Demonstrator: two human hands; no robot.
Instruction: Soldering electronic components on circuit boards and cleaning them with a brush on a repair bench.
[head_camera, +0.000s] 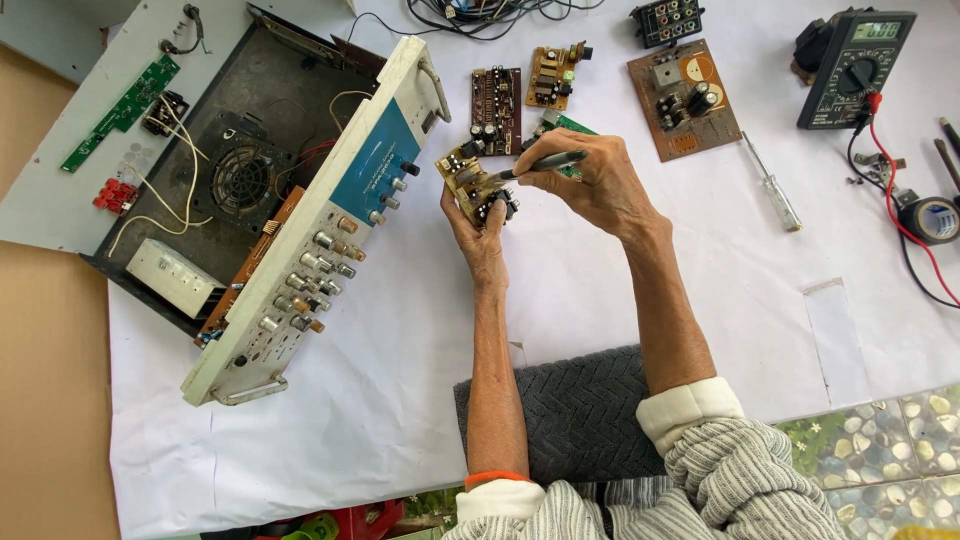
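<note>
White paper covers the desk (420, 380), w/ bare brown surface showing at far left. Left hand (482, 232) grips a small tan circuit board (472, 185) from below, fingers wrapped round its near edge, board tilted up above the desk. Right hand (590, 180) is clenched round a dark-handled tool (540, 164), tip touching the board's right side; can't tell what kind of tool exactly. Both forearms rest over a grey knitted pad (580, 410) at the near edge.

Left of the hands lies an opened amplifier chassis (260, 190), its white front panel (330, 230) w/ knobs and jacks tipped toward the hands, fan and wiring visible inside. A green PCB strip (120, 110) sits on the lid at far left. Beyond the hands: three more loose boards (685, 98), spread apart. A clear-handled screwdriver (772, 185) lies right of them. Far right: a black multimeter (855, 65) w/ red lead, and a roll of black tape (935, 218) near it.
</note>
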